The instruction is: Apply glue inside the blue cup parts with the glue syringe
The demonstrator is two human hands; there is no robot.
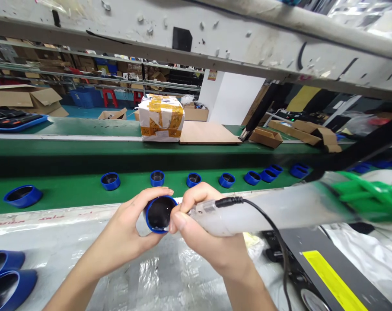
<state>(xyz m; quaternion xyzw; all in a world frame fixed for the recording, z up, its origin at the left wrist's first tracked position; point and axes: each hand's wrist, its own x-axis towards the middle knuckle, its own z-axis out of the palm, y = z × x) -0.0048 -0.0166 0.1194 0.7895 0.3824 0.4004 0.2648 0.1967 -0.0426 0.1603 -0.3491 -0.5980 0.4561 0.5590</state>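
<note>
Blue cup: plastic ring part [159,214], round, dark glossy inside, open face toward camera, pinched in left hand [127,233] fingers.
Right hand: [202,229] closed around translucent pen tool [244,214], long axis horizontal, tip at cup rim.
Cable: black [273,233], trailing down.
Belt: green [69,190], row of matching blue cups [192,179].

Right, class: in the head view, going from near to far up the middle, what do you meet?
Plastic sheet → blue cap held in left hand → row of blue caps on the green belt → taped box → shelves.
</note>
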